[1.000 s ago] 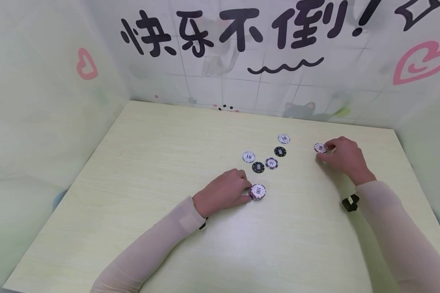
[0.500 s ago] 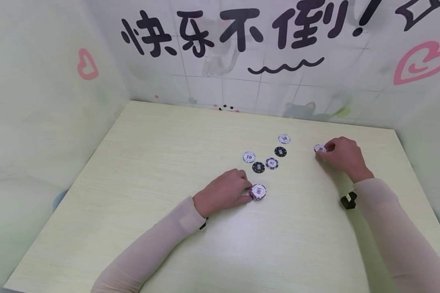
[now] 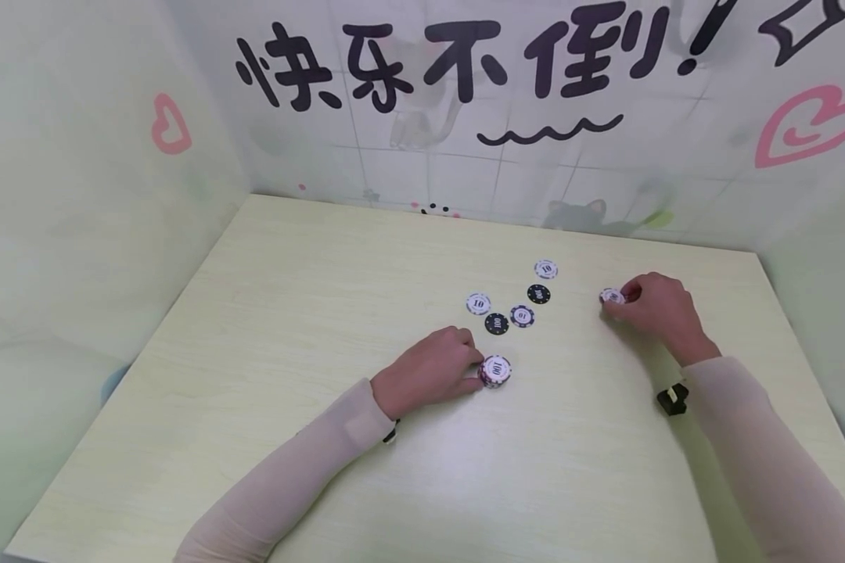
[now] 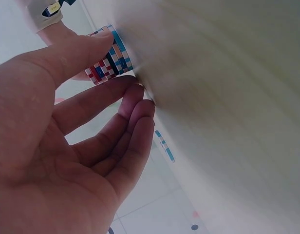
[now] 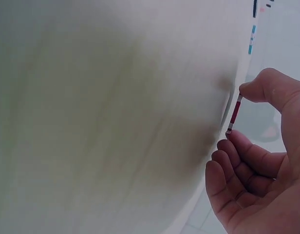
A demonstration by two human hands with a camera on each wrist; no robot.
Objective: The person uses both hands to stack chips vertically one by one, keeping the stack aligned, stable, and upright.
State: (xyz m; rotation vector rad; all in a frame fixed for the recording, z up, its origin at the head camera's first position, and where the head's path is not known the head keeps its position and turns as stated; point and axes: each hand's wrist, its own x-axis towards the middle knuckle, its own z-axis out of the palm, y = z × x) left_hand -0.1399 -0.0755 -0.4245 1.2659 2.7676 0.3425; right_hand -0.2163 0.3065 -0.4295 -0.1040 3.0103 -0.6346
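My left hand [image 3: 429, 374] holds a stack of poker chips [image 3: 496, 371] between thumb and forefinger; a white chip marked 100 tops it. Red, white and blue edges of the stack [image 4: 109, 61] show in the left wrist view. Farther right, my right hand [image 3: 660, 309] pinches one poker chip [image 3: 612, 296] by its edge. That chip [image 5: 234, 114] has a red and white rim and is tilted, close to the tabletop. Beyond the left hand lie loose flat chips: a white one [image 3: 478, 303], a black one [image 3: 497, 324] and a dark-rimmed one [image 3: 523, 316].
Two more chips, one black [image 3: 538, 294] and one white [image 3: 545, 269], lie farther back on the pale wooden table [image 3: 310, 297]. Printed wall sheets [image 3: 451, 172] enclose the table at the back and both sides.
My right hand, with its chip, has shifted slightly toward me and to the left. The left hand and the stack stay in place.
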